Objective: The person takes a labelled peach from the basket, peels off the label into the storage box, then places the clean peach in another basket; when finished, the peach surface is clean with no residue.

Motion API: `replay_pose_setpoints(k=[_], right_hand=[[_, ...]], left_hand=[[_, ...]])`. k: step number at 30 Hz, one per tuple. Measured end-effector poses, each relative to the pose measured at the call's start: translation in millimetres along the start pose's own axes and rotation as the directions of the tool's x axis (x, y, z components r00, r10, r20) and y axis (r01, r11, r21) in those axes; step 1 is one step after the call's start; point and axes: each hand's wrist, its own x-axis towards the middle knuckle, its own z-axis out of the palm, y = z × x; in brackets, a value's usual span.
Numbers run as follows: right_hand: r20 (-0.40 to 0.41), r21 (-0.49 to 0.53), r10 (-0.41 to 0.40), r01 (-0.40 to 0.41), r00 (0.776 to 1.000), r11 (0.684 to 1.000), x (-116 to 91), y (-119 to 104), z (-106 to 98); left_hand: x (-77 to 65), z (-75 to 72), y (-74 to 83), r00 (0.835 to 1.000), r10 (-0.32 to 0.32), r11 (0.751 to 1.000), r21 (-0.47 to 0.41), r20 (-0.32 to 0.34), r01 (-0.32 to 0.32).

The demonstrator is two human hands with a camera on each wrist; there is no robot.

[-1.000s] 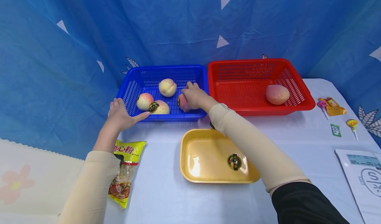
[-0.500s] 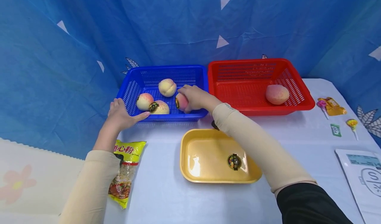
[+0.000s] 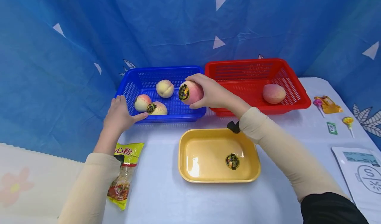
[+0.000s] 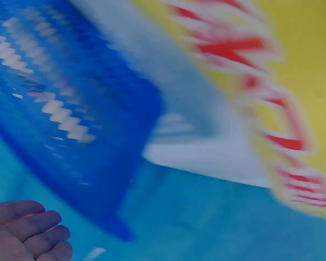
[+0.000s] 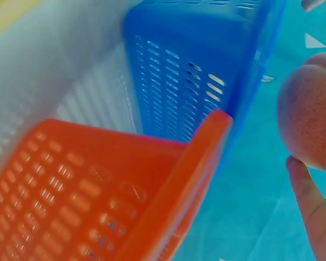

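Note:
Above the right end of the blue basket (image 3: 160, 119), my right hand (image 3: 212, 92) holds a pink peach (image 3: 194, 92) between thumb and fingers; a black round sticker shows on it. In the right wrist view the same peach (image 5: 309, 111) appears at the right edge, thumb beneath it. Inside the blue basket lie three pale peaches: one at the back (image 3: 165, 88), one at the left (image 3: 143, 103) and a stickered one in front (image 3: 160, 109). At the basket's front left corner, my left hand (image 3: 118, 116) rests with fingers extended and thumb along the rim, gripping nothing visible.
A red basket (image 3: 256, 110) with one peach (image 3: 274, 93) adjoins the blue one. In front sits a yellow tray (image 3: 218, 177) bearing a sticker. A yellow food packet (image 3: 126, 174) lies left; lollipops (image 3: 348, 121), wrapped sweets (image 3: 331, 128) and a white device (image 3: 357, 174) lie right.
My right hand has lifted the pink peach out of the blue basket, upward and to the right. The left hand keeps its place at the basket corner. The head view has shifted slightly.

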Motion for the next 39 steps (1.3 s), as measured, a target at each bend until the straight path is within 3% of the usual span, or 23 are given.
replay_pose_setpoints(k=[5,9,12,16,19,22,33,36,39], right_hand=[[-0.099,0.047,-0.035,0.040,0.995,0.998,-25,0,-11],[-0.165,0.069,-0.077,0.089,0.983,0.994,-41,-2,-15],[-0.211,0.068,-0.110,0.126,0.971,0.990,-51,-2,-14],[-0.262,0.042,-0.139,0.156,0.955,0.987,-62,-1,-10],[-0.289,0.011,-0.153,0.164,0.945,0.986,-69,0,-8],[-0.313,-0.022,-0.166,0.167,0.935,0.986,-75,1,-5],[-0.340,-0.119,-0.175,0.143,0.924,0.983,-89,4,0],[-0.348,-0.130,-0.181,0.143,0.920,0.981,-92,5,0],[-0.355,-0.139,-0.188,0.148,0.916,0.979,-94,5,0]], left_hand=[[-19.1,-1.4,40.5,0.988,0.129,0.989,-0.059,-0.088,-0.135],[-38.7,3.1,77.3,0.962,0.230,0.947,-0.194,-0.149,-0.257],[-51.2,10.6,100.7,0.926,0.309,0.876,-0.315,-0.217,-0.366],[-60.0,24.7,123.7,0.874,0.390,0.761,-0.434,-0.289,-0.483],[-61.2,35.2,135.6,0.853,0.412,0.702,-0.486,-0.319,-0.521],[-62.0,43.5,144.5,0.854,0.403,0.668,-0.532,-0.330,-0.521],[-63.8,59.8,159.7,0.870,0.354,0.593,-0.638,-0.342,-0.492],[-63.0,60.8,161.0,0.883,0.340,0.548,-0.694,-0.325,-0.467],[-62.0,61.7,161.5,0.896,0.325,0.479,-0.765,-0.301,-0.431]])
